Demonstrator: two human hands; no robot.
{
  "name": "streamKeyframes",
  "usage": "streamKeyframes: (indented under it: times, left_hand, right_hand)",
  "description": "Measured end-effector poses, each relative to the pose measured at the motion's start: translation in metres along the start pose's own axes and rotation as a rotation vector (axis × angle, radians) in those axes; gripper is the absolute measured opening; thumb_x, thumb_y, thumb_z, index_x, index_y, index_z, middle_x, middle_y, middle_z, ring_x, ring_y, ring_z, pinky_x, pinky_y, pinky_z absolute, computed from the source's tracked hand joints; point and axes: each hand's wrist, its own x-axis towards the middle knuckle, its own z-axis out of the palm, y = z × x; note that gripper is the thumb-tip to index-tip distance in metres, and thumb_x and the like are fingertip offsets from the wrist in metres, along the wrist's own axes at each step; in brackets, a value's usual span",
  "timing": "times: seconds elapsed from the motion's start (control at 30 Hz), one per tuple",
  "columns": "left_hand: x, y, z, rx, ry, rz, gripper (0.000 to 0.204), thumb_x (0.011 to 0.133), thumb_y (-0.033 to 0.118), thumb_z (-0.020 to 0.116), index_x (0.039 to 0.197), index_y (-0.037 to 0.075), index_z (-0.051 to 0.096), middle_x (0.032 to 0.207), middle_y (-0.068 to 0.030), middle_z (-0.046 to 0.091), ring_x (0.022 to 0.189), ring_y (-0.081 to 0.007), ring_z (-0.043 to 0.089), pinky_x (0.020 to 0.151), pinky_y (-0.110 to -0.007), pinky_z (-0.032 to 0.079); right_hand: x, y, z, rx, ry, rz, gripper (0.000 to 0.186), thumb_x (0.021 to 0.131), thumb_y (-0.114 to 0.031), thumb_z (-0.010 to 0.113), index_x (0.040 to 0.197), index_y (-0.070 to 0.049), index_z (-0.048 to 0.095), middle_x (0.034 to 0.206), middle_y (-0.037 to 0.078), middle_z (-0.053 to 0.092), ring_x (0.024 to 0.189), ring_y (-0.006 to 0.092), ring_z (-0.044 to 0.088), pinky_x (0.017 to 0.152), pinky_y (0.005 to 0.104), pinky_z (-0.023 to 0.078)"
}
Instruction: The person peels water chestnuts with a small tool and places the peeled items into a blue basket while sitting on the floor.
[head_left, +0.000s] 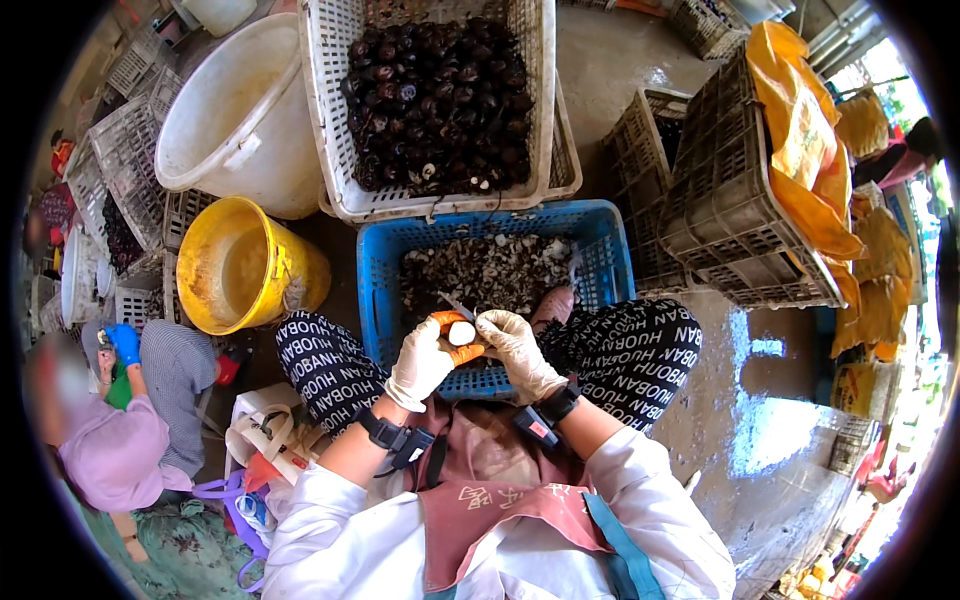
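— While the person sat over the blue crate [385, 262], what did each grip hold?

— The left hand [425, 362], gloved, was clenched around a small white peeled piece [461, 333], just above the crate's near rim. The right hand [515, 345] pinched a thin blade against it.

— What crowded around?

— Peelings filled the blue crate. Beyond it stood a white basket [318, 120] heaped with dark round things. A yellow bucket [248, 265] and a big white tub [235, 110] sat to the left, grey crates [720, 200] to the right under orange sacking [805, 150]. Another person [120, 420] crouched at far left.
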Motion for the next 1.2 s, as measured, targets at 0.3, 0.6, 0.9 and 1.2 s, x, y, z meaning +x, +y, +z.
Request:
streamKeyframes:
  times: [0.3, 0.6, 0.9, 1.2]
  left_hand:
    - [0.006, -0.004, -0.018, 0.087, 0.127, 0.012, 0.044, 0.067, 0.002, 0.081, 0.106, 0.0, 0.06, 0.093, -0.0079, 0.066, 0.081, -0.0142, 0.063, 0.075, -0.026, 0.053]
    - [0.006, 0.001, -0.02, 0.37, 0.175, 0.071, 0.044, 0.066, 0.004, 0.082, 0.104, 0.001, 0.06, 0.095, -0.0128, 0.066, 0.08, -0.0192, 0.065, 0.072, -0.027, 0.054]
    - [0.006, 0.002, -0.019, 0.428, 0.193, 0.091, 0.043, 0.066, 0.007, 0.083, 0.102, 0.002, 0.06, 0.091, -0.0119, 0.067, 0.079, -0.0218, 0.066, 0.072, -0.029, 0.054]
    - [0.008, -0.007, -0.016, 0.213, 0.127, 0.029, 0.044, 0.066, 0.006, 0.083, 0.102, 0.001, 0.059, 0.089, -0.0079, 0.066, 0.079, -0.0155, 0.064, 0.072, -0.027, 0.053]
  right_hand:
    - [-0.013, -0.019, -0.013, -0.72, 0.232, -0.32, 0.018, 0.085, -0.009, 0.069, 0.1, 0.001, 0.065, 0.088, 0.005, 0.067, 0.078, 0.0114, 0.06, 0.073, 0.0244, 0.049]
    - [-0.021, -0.023, -0.014, -1.006, 0.261, -0.458, 0.02, 0.08, -0.014, 0.072, 0.095, -0.002, 0.067, 0.088, 0.012, 0.067, 0.081, 0.0224, 0.065, 0.074, 0.0298, 0.05]
    - [-0.023, -0.024, -0.013, -1.045, 0.267, -0.456, 0.019, 0.081, -0.015, 0.071, 0.095, -0.003, 0.068, 0.087, 0.012, 0.067, 0.079, 0.0235, 0.065, 0.073, 0.0303, 0.05]
    - [-0.001, 0.009, -0.028, -0.239, 0.028, 0.028, 0.016, 0.09, -0.016, 0.064, 0.09, 0.0, 0.062, 0.071, 0.0, 0.057, 0.06, 0.0064, 0.048, 0.056, 0.02, 0.043]
